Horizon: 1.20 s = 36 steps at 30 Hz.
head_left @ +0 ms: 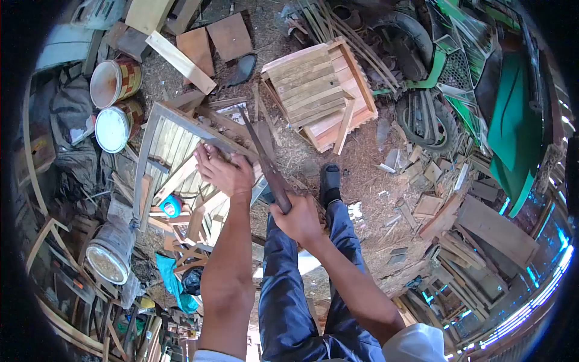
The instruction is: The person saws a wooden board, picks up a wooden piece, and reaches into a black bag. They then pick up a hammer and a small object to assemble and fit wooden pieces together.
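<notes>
Nearest, the right hand [300,218] is clenched around the handle of a long machete [267,161], whose blade slants up and to the left over the slatted wooden frame [175,142]. Just left of it, the left hand [222,171] lies with fingers curled over the frame's grey edge, gripping it, while a black shoe [330,183] stands on the sawdust-strewn floor [368,157] to the right. Farther off, a pale wooden crate [319,90] sits beyond the frame, two paint cans [116,102] stand at far left, and a green vehicle [482,78] fills the far right.
</notes>
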{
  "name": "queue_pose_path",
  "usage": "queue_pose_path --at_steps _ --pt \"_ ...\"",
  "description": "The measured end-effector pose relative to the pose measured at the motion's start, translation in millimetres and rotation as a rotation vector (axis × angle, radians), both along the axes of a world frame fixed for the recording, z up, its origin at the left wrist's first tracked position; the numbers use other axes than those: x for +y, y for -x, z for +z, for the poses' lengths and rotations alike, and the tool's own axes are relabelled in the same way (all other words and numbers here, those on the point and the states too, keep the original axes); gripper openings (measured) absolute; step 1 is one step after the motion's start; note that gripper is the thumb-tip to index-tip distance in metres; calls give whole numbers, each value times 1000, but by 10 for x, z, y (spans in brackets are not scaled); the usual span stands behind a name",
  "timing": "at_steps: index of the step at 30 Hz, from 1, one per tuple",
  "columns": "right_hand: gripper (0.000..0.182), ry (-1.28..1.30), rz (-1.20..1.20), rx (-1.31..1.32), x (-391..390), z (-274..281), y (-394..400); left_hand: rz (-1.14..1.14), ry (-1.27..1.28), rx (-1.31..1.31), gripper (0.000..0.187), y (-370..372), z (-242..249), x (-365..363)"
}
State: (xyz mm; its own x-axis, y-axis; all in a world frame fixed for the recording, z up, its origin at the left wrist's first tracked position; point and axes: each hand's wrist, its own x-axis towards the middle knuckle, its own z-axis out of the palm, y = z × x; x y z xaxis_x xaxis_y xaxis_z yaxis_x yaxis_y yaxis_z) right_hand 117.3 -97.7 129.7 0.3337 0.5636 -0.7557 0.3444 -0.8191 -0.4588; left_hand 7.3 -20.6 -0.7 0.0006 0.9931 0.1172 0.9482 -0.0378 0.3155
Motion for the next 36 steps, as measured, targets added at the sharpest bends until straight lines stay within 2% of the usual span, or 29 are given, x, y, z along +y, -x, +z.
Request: queue_pose_path --at_steps 3,9,14,20,22,23,25,28,31,32,36 --pt "24 -73 80 -94 -98 -55 74 0 -38 11 52 45 -67 16" --pt "28 7 135 -140 258 94 221 -22 -71 12 52 39 -89 10" --pt "27 -231 118 -232 -37 -145 552 -44 -81 20 49 65 -106 -8" --pt "27 -188 152 -97 -87 -90 196 -40 -62 37 50 50 -81 -3" --pt "24 -192 13 80 -111 -86 -191 -20 -39 6 49 -3 -28 -6" --pt "22 -189 -353 299 -151 -185 -287 -2 -34 -5 49 -16 -13 1" --pt "22 -31 -490 485 -130 -191 -426 -7 -44 -6 50 -17 -23 14" --pt "15 -6 -856 587 -109 -132 -256 -11 -45 24 50 8 -46 17" --pt "17 -47 -913 621 -171 183 -372 -25 -65 10 49 11 -46 25" --pt "18 -42 -809 484 -179 347 -368 -44 -80 10 50 34 -74 26" --pt "13 -38 -332 246 -482 671 -341 -33 -84 3 54 27 -81 30"
